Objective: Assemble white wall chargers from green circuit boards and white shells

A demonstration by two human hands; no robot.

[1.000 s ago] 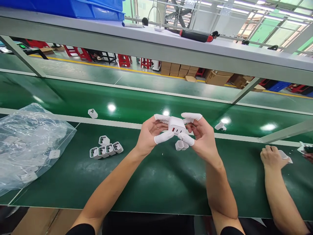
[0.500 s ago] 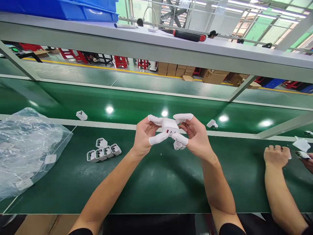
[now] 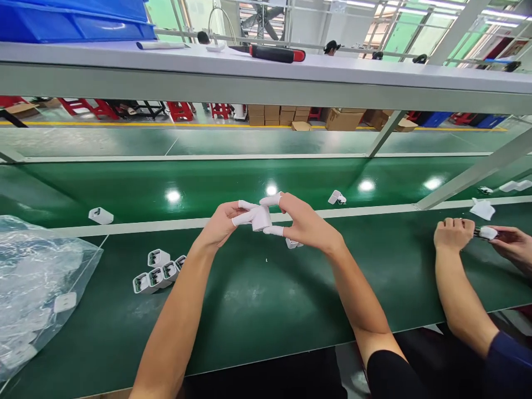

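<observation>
While pinching a white casing [image 3: 261, 219] with left hand [image 3: 218, 224] at nine o'clock and right hand [image 3: 303, 219] at three, presumably to steady it, has open-ended casings [image 3: 156, 276] handy at eight.

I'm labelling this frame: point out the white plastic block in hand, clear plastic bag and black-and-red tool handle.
White plastic block [image 3: 261, 220]: head view, near side.
Clear plastic bag [image 3: 33, 252]: head view, crumpled film.
Black-and-red tool handle [image 3: 272, 53]: head view, black middle.
</observation>
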